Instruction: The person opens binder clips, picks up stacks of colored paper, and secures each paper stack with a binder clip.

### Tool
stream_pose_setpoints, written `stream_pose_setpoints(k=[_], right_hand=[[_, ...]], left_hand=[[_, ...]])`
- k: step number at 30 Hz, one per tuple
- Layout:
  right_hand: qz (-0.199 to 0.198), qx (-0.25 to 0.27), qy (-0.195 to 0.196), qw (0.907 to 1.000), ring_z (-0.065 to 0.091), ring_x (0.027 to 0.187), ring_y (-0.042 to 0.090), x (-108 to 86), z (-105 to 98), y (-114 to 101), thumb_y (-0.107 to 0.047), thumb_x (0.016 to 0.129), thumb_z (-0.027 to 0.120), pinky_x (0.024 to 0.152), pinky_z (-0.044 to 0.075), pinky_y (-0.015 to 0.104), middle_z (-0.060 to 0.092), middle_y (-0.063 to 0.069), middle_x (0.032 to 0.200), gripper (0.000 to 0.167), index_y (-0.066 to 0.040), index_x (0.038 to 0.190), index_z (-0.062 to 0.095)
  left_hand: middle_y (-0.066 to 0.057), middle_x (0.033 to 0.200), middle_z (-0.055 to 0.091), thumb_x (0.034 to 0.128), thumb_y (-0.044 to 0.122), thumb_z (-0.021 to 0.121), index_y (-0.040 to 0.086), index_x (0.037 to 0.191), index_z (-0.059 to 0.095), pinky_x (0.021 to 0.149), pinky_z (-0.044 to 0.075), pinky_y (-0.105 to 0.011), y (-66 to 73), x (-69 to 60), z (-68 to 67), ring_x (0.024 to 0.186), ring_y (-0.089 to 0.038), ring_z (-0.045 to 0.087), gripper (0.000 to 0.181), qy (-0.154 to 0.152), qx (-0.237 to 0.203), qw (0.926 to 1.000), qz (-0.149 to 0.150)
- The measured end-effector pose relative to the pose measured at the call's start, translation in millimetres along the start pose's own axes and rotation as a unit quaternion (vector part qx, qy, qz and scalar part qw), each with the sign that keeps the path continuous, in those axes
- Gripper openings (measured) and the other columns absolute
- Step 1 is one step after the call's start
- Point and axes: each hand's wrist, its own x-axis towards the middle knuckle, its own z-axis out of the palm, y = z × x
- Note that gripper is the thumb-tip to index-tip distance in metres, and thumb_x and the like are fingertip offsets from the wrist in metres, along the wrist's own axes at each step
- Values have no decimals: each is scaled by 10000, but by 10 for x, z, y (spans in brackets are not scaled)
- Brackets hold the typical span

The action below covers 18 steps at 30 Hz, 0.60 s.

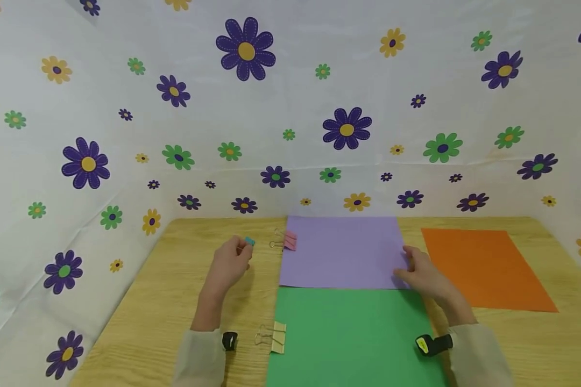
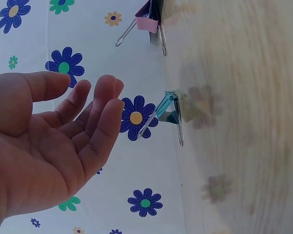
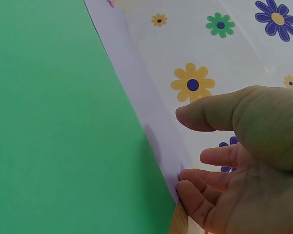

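Teal clip, one o'clock from the left hand, is judged light, springy, best pinched by its handles. That grip is parted, likewise the right hand.

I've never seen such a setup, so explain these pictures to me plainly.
No robot here: a person works with two bare hands. The wide picture is from a camera on the head; the close ones, from one on each wrist. On the table lie a purple sheet, a green sheet and an orange sheet. A pink clip sits at the purple one's left edge, a yellow clip at the green one's. The left hand is beside a teal clip, with a gap between them in its wrist picture; the right hand touches the purple sheet's right side. Neither grips anything.
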Motion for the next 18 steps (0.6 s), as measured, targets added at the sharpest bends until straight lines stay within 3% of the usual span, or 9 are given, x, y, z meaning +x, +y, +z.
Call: stream_pose_setpoints(k=[4, 10, 18], right_hand=[[-19, -32, 28, 10000, 445, 948, 315, -21, 9, -5, -100, 956, 611, 698, 407, 297, 430, 348, 1268, 731, 214, 1451, 174], [48, -86, 44, 9999, 450, 1007, 352, -62, 29, 15, -107, 965, 599, 736, 440, 307, 303, 402, 1434, 728, 207, 1455, 161], [-66, -208, 190, 9996, 465, 999, 354, -34, 6, 53, -114, 969, 598, 717, 444, 279, 331, 394, 1411, 694, 203, 1446, 206]], left_hand=[[-203, 1071, 629, 1056, 222, 453, 12, 1108, 562, 690, 529, -318, -13, -10, -11, 898, -304, 675, 243, -7, 167, 9999, -44], [-198, 1080, 636, 1060, 271, 446, 28, 1101, 561, 657, 506, -299, 18, -40, -33, 898, -284, 661, 273, -41, 237, 9997, -79], [-171, 1036, 647, 1051, 238, 448, 12, 1107, 578, 659, 505, -290, 67, -25, -58, 872, -259, 656, 266, 87, 217, 9997, -80]])
